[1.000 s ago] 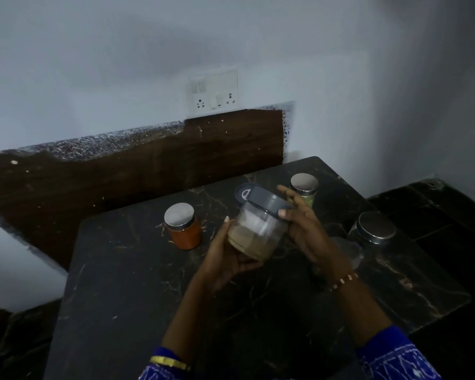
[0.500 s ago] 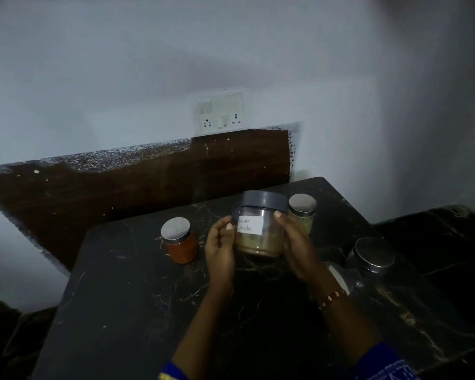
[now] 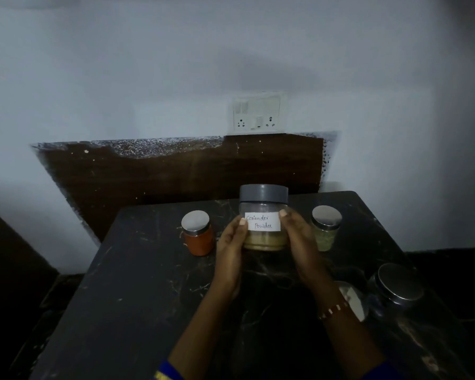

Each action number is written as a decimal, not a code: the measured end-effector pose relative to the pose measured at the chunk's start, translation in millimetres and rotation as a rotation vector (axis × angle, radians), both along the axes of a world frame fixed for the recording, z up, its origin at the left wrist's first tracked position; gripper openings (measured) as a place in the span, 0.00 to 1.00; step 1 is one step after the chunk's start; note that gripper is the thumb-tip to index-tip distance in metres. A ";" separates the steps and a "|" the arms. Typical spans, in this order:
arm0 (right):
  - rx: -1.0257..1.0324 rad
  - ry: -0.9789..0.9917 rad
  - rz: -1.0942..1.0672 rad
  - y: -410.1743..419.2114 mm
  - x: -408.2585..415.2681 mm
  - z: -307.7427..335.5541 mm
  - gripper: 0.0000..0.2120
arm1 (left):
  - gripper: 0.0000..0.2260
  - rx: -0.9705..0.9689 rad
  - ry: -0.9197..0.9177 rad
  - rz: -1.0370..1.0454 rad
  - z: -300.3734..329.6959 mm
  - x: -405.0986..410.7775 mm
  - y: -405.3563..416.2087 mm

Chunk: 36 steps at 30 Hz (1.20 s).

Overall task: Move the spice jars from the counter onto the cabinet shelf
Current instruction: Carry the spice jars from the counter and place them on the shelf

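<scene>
Two hands on one jar here: the left hand (image 3: 231, 248) and the right hand (image 3: 299, 239) clasp the coriander powder jar (image 3: 263, 218) from either side, thumbs curled onto its front at the edges of the white label (image 3: 263, 222), which reads "Coriander Powder" in handwriting. The jar is upright, grey lid (image 3: 263, 192) on top, a band of tan powder settled at the bottom. It's raised in front of the camera over the dark marbled bench (image 3: 137, 283); whether its base clears the surface I cannot tell, as the palms hide the underside.

Left of the held jar stands an orange spice jar (image 3: 198, 237) with a shiny metal lid, just beside the left hand and apart from it. On the other side, a jar of pale green spice (image 3: 325, 229), also metal-lidded, sits just behind the right hand's knuckles. Down at the right edge of the bench, a larger clear jar with a steel lid (image 3: 398, 292) stands near the right wrist, which wears a beaded bracelet (image 3: 333, 311). Something pale lies between that wrist and the big jar, too dim to identify.

Behind the bench, a dark wooden panel (image 3: 176, 176) leans along the white wall, and a switch-and-socket plate (image 3: 257, 113) sits above it. Blue sleeves show at the bottom of the frame.
</scene>
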State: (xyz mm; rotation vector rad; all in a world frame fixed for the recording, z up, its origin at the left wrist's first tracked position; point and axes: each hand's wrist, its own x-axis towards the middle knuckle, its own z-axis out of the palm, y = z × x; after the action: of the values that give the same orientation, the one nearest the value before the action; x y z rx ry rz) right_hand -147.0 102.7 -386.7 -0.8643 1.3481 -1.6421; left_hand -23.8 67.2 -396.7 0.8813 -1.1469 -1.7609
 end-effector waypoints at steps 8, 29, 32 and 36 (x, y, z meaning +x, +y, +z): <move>-0.018 0.054 0.023 -8.0 5.0 24.2 0.17 | 0.20 -0.078 0.027 -0.006 19.9 3.8 -25.6; -0.502 0.587 -0.009 -105.1 -40.2 298.2 0.23 | 0.21 -0.813 0.091 0.322 283.4 -43.7 -114.1; -0.556 0.576 0.005 -118.1 -50.6 343.9 0.19 | 0.10 -0.903 0.128 0.332 332.2 -52.1 -130.1; -0.640 0.627 -0.080 -139.0 -60.6 390.1 0.20 | 0.13 -1.018 0.082 0.366 385.9 -65.5 -154.0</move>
State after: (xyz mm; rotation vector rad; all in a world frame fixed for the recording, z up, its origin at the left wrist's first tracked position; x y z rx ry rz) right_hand -207.6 -36.3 3.4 -1.8386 1.2540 -1.9941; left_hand -89.2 -86.8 -10.8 0.3400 -1.4751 -0.7230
